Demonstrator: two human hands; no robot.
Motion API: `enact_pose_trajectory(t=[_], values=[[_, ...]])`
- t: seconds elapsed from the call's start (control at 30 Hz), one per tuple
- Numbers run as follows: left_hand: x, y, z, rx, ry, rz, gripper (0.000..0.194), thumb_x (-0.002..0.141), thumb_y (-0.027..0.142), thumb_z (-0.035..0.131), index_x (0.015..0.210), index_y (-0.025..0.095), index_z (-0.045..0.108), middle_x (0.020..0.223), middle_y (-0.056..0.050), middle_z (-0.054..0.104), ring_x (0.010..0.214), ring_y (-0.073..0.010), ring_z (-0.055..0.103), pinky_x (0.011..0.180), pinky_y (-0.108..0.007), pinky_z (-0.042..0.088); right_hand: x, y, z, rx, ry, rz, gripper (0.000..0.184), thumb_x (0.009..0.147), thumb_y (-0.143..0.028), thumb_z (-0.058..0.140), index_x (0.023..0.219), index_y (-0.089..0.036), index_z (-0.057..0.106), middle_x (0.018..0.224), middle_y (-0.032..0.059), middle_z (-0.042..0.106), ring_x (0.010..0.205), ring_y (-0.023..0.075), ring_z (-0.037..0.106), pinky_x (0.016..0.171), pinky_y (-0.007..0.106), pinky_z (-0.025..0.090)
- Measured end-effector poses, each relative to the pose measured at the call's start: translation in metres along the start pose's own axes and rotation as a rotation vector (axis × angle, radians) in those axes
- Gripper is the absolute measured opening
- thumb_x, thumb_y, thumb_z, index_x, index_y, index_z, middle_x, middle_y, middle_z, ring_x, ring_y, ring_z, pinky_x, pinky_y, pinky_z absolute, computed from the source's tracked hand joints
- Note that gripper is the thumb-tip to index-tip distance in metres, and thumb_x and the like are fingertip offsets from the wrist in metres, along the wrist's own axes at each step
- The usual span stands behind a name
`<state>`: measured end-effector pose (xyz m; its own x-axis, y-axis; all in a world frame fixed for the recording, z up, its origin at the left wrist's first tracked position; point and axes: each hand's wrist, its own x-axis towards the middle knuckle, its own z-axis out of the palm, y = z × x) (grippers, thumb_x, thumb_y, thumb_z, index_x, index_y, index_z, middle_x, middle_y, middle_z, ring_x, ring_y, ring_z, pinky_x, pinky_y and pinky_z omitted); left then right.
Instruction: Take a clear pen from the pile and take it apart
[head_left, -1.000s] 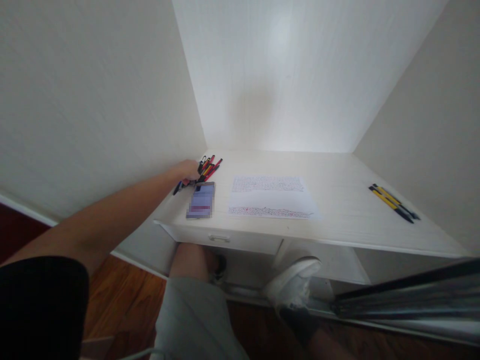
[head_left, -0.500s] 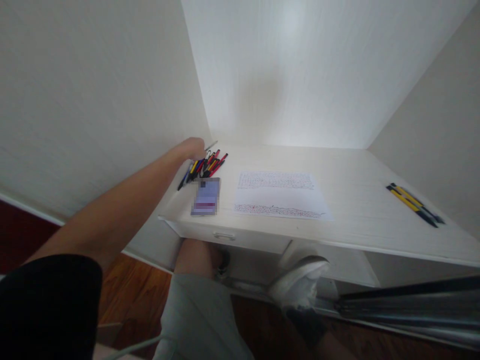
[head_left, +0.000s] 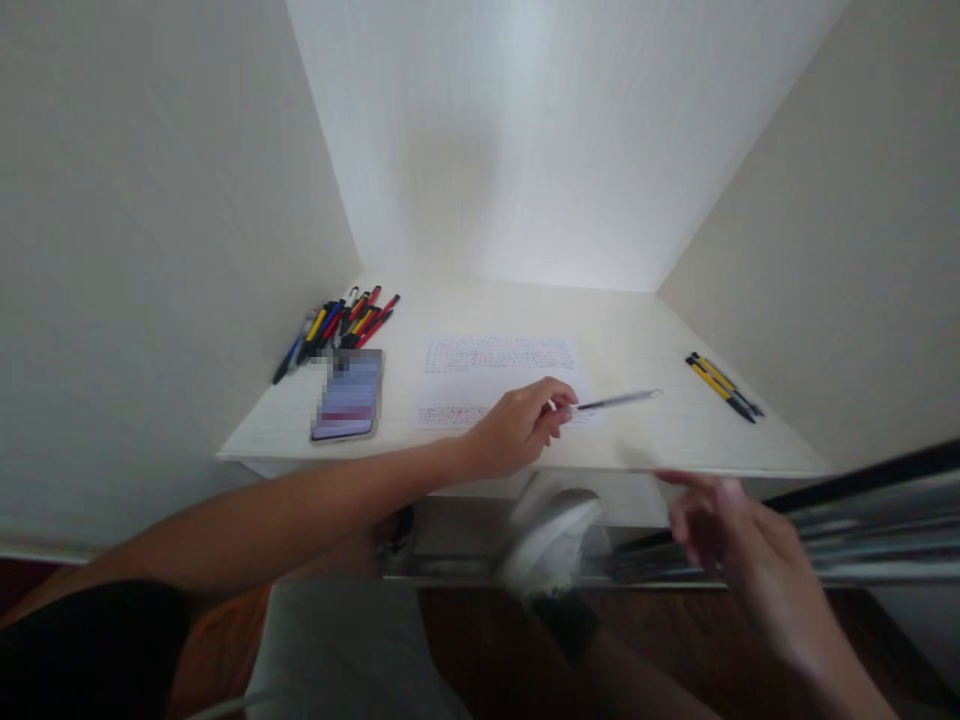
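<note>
Over paper (head_left: 495, 375), slim grey pen (head_left: 619, 401), left-hand (head_left: 517, 432) pinch

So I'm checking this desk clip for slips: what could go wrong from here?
The left hand pinches the pen only at its back end, so it might tip or drop onto the paper and mark it. The right hand is blurred and near the desk edge, so it could bump that edge. The phone lies close to the front edge, where the left forearm might knock it off.
</note>
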<state>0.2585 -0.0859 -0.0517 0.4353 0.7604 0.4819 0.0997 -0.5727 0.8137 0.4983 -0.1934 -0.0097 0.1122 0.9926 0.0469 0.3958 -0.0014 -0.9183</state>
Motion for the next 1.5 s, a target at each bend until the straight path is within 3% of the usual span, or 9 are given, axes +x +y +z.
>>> enact_pose_trajectory(t=[0.13,0.3,0.4,0.57,0.7,0.9,1.1,1.33,1.5], values=[[-0.002,-0.012,0.003,0.137,0.042,0.157,0.026,0.1,0.026,0.051,0.123,0.016,0.057,0.097,-0.007,0.067,0.075,-0.0126,0.063,0.072,-0.028,0.052,0.08,-0.005,0.059,0.054,0.048,-0.089,0.065,0.09,-0.077,0.044,0.06,-0.02,0.054,0.049,0.0006,0.048,0.044,0.0124,0.042,0.042,0.027,0.032],[0.006,-0.02,-0.011,0.014,0.156,-0.134,0.028,0.098,0.042,0.056,0.105,0.016,0.064,0.076,-0.002,0.066,0.058,-0.0099,0.059,0.059,-0.023,0.046,0.157,-0.032,0.111,0.198,0.022,-0.182,0.062,0.086,-0.074,0.055,0.054,-0.026,0.033,0.043,-0.0047,0.033,0.039,0.0102,0.029,0.038,0.028,0.022],[0.011,-0.024,-0.017,-0.208,0.209,-0.34,0.041,0.101,0.054,0.047,0.089,0.017,0.06,0.059,0.003,0.058,0.046,-0.0077,0.05,0.049,-0.021,0.039,0.194,-0.051,0.129,0.323,-0.155,-0.135,0.062,0.085,-0.069,0.061,0.054,-0.026,0.029,0.043,-0.0062,0.028,0.039,0.0097,0.024,0.039,0.029,0.017],[0.013,-0.031,-0.02,-0.383,0.371,-0.424,0.047,0.101,0.058,0.042,0.08,0.018,0.053,0.051,0.005,0.047,0.045,-0.0077,0.042,0.046,-0.021,0.033,0.237,-0.072,0.161,0.432,-0.641,0.021,0.065,0.085,-0.059,0.067,0.049,-0.025,0.025,0.043,-0.0063,0.021,0.042,0.0093,0.018,0.041,0.029,0.015],[0.005,-0.028,-0.02,-0.467,0.396,-0.481,0.053,0.1,0.064,0.041,0.078,0.017,0.053,0.051,0.005,0.045,0.044,-0.0071,0.038,0.043,-0.02,0.028,0.241,-0.07,0.174,0.565,-0.832,0.076,0.068,0.088,-0.058,0.062,0.046,-0.023,0.022,0.045,-0.006,0.015,0.042,0.0095,0.017,0.041,0.029,0.019],[0.007,-0.025,-0.023,-0.746,0.32,-0.564,0.049,0.098,0.061,0.047,0.076,0.018,0.052,0.046,0.007,0.04,0.037,-0.0066,0.032,0.036,-0.02,0.023,0.234,-0.059,0.164,0.688,-0.829,0.122,0.066,0.089,-0.052,0.061,0.045,-0.02,0.026,0.049,-0.0048,0.013,0.045,0.0107,0.016,0.042,0.03,0.019],[0.024,-0.032,-0.046,-0.988,-0.018,-0.581,0.041,0.101,0.048,0.04,0.073,0.02,0.049,0.041,0.007,0.039,0.031,-0.008,0.026,0.035,-0.022,0.022,0.238,-0.058,0.158,0.73,-0.754,0.104,0.064,0.088,-0.049,0.063,0.045,-0.02,0.027,0.05,-0.0043,0.012,0.045,0.0114,0.014,0.042,0.031,0.018],[0.028,-0.042,-0.056,-0.021,0.333,-0.367,0.04,0.099,0.046,0.051,0.072,0.018,0.06,0.056,0.003,0.048,0.054,-0.0096,0.042,0.055,-0.027,0.029,0.239,-0.063,0.167,0.68,-0.449,-0.013,0.044,0.092,-0.049,0.061,0.059,-0.024,0.045,0.055,-0.0024,0.036,0.051,0.0143,0.035,0.053,0.032,0.035],[0.027,-0.049,-0.055,0.186,0.366,-0.362,0.049,0.099,0.042,0.052,0.058,0.017,0.046,0.053,0.004,0.044,0.051,-0.0087,0.036,0.056,-0.03,0.023,0.231,-0.068,0.16,0.656,-0.483,-0.083,0.05,0.092,-0.058,0.057,0.059,-0.025,0.039,0.054,-0.0022,0.03,0.049,0.0157,0.03,0.051,0.035,0.035]])
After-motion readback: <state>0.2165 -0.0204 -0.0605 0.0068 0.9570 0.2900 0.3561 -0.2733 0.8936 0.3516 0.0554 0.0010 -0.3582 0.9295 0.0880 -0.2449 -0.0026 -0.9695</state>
